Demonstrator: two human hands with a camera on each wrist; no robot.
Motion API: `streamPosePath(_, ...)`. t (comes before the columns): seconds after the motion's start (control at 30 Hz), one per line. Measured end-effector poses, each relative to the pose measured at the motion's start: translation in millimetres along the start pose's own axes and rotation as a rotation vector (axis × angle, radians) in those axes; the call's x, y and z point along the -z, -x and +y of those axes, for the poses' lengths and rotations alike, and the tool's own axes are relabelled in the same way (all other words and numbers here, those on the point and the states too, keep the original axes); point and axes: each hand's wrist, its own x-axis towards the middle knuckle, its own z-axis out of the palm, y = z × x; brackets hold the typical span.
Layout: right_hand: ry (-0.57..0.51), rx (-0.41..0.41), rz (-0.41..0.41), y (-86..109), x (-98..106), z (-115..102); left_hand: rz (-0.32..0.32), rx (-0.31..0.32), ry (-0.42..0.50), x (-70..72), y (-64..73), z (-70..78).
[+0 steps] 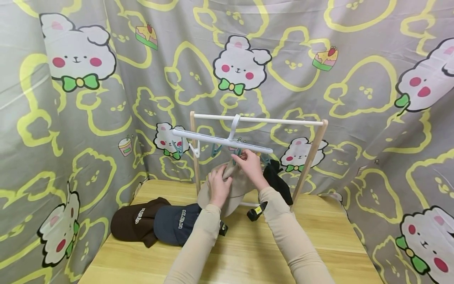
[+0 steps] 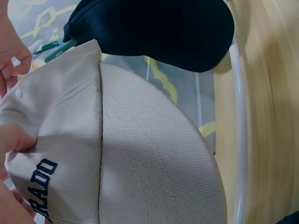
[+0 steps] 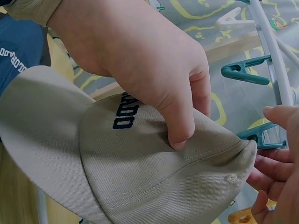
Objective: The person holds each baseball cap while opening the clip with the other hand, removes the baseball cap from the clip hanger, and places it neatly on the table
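Note:
A beige cap [image 1: 232, 199] with dark lettering hangs at the hanger [image 1: 223, 139]. My left hand [image 1: 219, 185] holds it by the crown, thumb pressed into the fabric beside the lettering in the right wrist view. A teal clip [image 3: 259, 134] under the hanger bar bites the tip of the crown. My right hand [image 1: 250, 165] is at this clip, thumb on one side and fingers on the other, by the cap's edge. To the right hangs a black cap [image 2: 154, 28], its crown end beside another teal clip [image 2: 58, 49].
The hanger hooks over the white rail [image 1: 283, 121] of a wooden-post rack [image 1: 309, 165]. More clips, including a white clip [image 1: 194, 149], hang along its left half. A brown cap [image 1: 129, 223] and a navy cap [image 1: 170, 225] lie on the wooden table [image 1: 241, 256] at left.

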Motion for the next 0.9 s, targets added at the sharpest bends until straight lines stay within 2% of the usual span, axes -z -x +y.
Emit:
streamPosePath(0.43, 0.082, -0.002, 0.054, 0.3, -4.9, -2.9, 0.006, -0.02, 0.02, 1.3, 1.0, -2.0)
streamPosePath(0.9, 0.165, 0.013, 0.094, 0.4, -11.4, -4.9, -0.01, 0.014, 0.018, 4.8, 2.3, -3.6)
